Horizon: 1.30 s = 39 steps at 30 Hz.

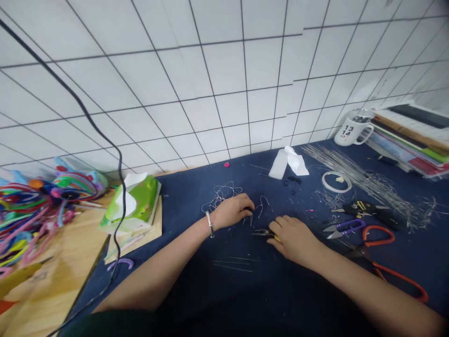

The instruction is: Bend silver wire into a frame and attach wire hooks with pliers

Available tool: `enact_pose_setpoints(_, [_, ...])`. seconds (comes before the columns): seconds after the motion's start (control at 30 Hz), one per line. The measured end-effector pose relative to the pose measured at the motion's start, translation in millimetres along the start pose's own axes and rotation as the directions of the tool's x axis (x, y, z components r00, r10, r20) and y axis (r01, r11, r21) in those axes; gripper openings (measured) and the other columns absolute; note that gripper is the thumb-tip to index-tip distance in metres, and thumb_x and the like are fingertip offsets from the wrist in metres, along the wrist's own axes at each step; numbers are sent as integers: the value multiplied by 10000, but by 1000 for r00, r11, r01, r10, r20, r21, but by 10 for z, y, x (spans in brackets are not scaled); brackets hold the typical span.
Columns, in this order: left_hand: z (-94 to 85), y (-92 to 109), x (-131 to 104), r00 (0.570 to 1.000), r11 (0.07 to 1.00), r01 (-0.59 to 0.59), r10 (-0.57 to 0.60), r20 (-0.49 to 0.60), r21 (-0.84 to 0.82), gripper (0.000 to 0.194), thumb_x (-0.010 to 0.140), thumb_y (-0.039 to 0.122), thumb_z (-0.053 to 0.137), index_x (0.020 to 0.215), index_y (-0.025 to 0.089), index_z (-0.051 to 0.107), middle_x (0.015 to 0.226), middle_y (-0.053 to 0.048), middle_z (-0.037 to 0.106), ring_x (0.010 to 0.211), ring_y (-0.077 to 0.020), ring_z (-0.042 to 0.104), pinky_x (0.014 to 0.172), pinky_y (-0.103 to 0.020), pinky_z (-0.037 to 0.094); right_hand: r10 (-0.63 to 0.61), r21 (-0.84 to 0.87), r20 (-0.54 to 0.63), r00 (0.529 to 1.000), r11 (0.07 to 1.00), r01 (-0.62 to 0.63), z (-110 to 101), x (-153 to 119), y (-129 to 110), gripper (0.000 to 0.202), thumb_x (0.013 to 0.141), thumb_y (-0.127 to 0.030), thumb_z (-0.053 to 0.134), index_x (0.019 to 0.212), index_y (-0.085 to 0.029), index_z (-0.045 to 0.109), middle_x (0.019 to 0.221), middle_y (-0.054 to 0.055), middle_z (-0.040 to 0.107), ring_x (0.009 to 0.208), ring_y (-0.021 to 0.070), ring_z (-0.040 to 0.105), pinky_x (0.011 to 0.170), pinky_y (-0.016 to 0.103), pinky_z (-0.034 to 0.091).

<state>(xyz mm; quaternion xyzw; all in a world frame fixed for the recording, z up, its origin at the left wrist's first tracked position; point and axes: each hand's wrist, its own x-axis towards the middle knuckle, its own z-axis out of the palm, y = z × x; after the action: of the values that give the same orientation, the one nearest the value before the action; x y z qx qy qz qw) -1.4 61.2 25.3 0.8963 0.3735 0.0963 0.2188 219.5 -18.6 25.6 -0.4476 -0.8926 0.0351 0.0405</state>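
Note:
Over the dark blue cloth, my left hand (233, 210) is closed, fingertips pinched on a thin wire (251, 219) whose ends show below them. What else may lie inside the pinch is hidden. My right hand (293, 239) is wrapped round needle-nose pliers (260, 232); their jaws point left, a little below my left fingertips, and a bit of yellow handle shows. Behind my left hand lies a loose tangle of thin wire (220, 193). A bent wire piece (262, 206) rests between the hands. Several straight wires (232, 267) lie nearer to me.
To the right are orange-handled scissors (379, 235), purple snips (345, 228), black cutters (361, 207), a wire coil (336, 182) and a wire bundle (351, 171). A mug (347, 131) stands at back right. A tissue pack (143, 199) and black cable (121, 187) are left.

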Motion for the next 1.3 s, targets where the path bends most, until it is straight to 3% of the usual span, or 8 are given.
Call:
enact_pose_setpoints(0.37, [-34,72,-211,998,996,58,-59,11,61,145,823,225,455,877,206,588,902,-22,532,817,-131,530,775,-247,415,-33,-5,-17,999,999,33,-15,-27,6,179,768,-355,524,842,-193,506,795,35,531,772,180,500,672,299,353])
enact_pose_setpoints(0.53, [-42,109,-226,996,991,87,-90,24,98,144,822,250,453,882,210,578,885,-18,537,812,-139,539,757,-251,425,-11,19,-18,1000,1000,11,-33,-29,21,188,788,-375,495,854,-200,516,794,33,536,789,178,500,694,299,358])
enact_pose_setpoints(0.63, [-54,124,-225,994,988,107,-105,-20,113,164,836,239,426,920,212,564,891,-18,540,808,-136,541,750,-248,428,39,24,-39,998,999,-38,-40,-17,55,221,811,-399,454,865,-197,526,789,38,535,788,171,499,705,295,359])
enact_pose_setpoints(0.8, [-27,177,-111,989,981,123,-108,-105,149,186,853,254,395,937,226,558,925,-15,538,821,-132,539,741,-236,429,100,-23,-68,993,995,-101,-31,6,107,243,810,-410,448,867,-193,542,778,43,532,779,176,496,705,299,356])
enact_pose_setpoints(1.03, [139,198,158,988,958,155,-148,-44,241,127,820,286,455,831,204,552,859,-17,547,758,-149,557,669,-243,431,82,-30,-53,995,996,-84,-32,2,118,231,810,-398,450,852,-190,542,784,47,527,785,180,490,710,303,348])
enact_pose_setpoints(1.3, [131,237,170,986,926,155,-167,5,343,157,847,280,396,879,178,511,866,-60,546,745,-176,569,632,-266,437,51,-65,-60,997,996,-55,-32,-11,105,184,772,-369,509,831,-196,530,792,42,521,779,193,489,687,320,339])
